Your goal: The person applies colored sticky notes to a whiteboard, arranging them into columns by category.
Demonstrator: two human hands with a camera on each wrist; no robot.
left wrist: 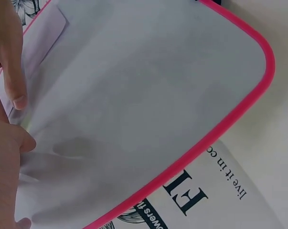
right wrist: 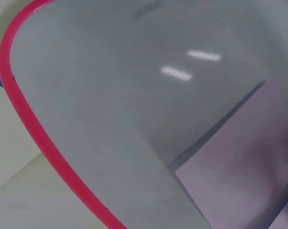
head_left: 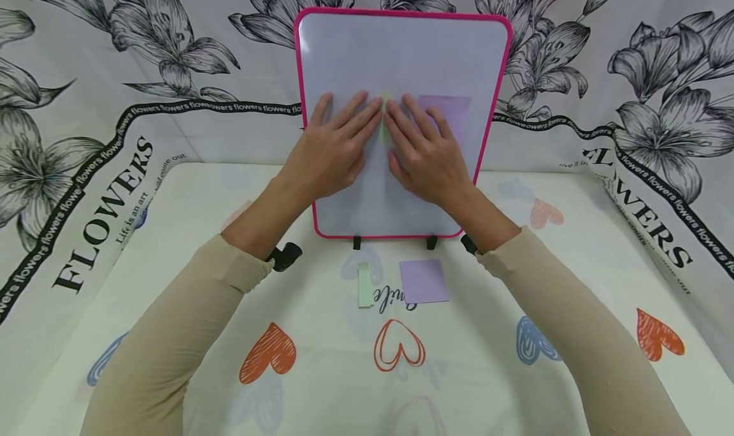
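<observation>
Both hands lie on the upright whiteboard (head_left: 355,53) with straight fingers. My left hand (head_left: 338,146) touches a narrow pale-green sticky note (head_left: 387,96) at the board's middle with its index fingertip. From the other side, my right hand (head_left: 427,155) presses the same strip, fingertips angled toward the left ones. Its fingers partly cover a purple square sticky note (head_left: 455,111) stuck on the board. In the left wrist view, my left hand (left wrist: 7,162) shows at the lower left, below the right thumb (left wrist: 15,86). The right wrist view shows the purple note (right wrist: 239,157) with a lifted edge.
Before the board, another green strip (head_left: 364,285) and another purple square note (head_left: 424,281) lie on the heart-patterned tablecloth (head_left: 332,391). Small black feet (head_left: 357,242) hold up the board's pink lower edge. Flower-printed cloth (head_left: 189,53) hangs behind.
</observation>
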